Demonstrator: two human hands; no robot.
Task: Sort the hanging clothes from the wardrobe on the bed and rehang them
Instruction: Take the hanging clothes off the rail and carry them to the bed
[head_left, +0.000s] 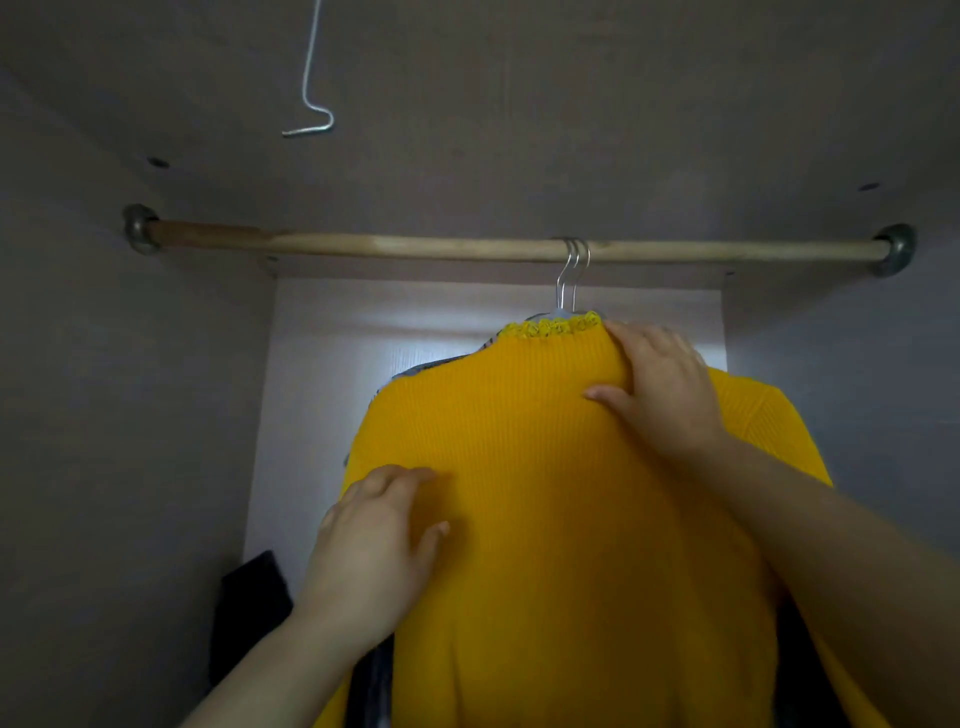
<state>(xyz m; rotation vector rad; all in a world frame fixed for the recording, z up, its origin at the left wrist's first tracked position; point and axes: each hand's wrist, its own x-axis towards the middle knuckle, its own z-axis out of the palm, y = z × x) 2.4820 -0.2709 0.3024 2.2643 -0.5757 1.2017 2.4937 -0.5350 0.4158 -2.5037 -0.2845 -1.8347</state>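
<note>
Yellow ribbed knit sweater (519, 493) hangs from the round wooden rod (415, 247). Right hand (660, 384) grips its one-o'clock shoulder, probably squaring it; left hand (379, 535) lies open, steadying, at eight o'clock

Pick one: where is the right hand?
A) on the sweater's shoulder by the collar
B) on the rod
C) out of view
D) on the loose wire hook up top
A: the right hand grips the sweater at its shoulder beside the collar, below the rod.
</note>
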